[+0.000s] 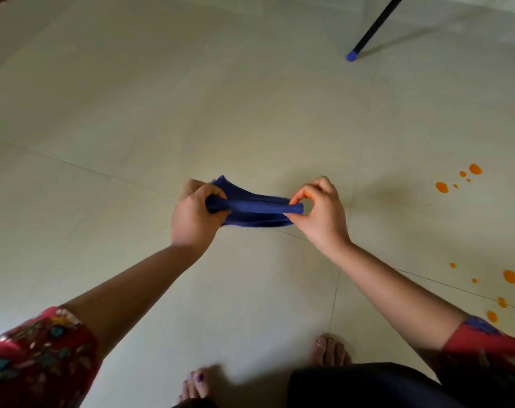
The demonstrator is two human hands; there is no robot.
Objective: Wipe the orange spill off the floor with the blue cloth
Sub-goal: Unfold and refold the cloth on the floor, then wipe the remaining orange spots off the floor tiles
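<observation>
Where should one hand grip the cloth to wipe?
Probably mid-span, from above. The cloth is stretched as a narrow folded band between the left hand and right hand, each pinching an end, so the middle is bare. The spill lies on the floor to the right.

I seem to be indoors at home: pale floor tiles (250, 98), bare feet (331, 350), and a black furniture leg (374, 26) with blue cap.

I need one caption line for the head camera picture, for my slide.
Both hands, left hand and right hand, stretch the blue cloth above the floor; orange spill unwiped.
</observation>
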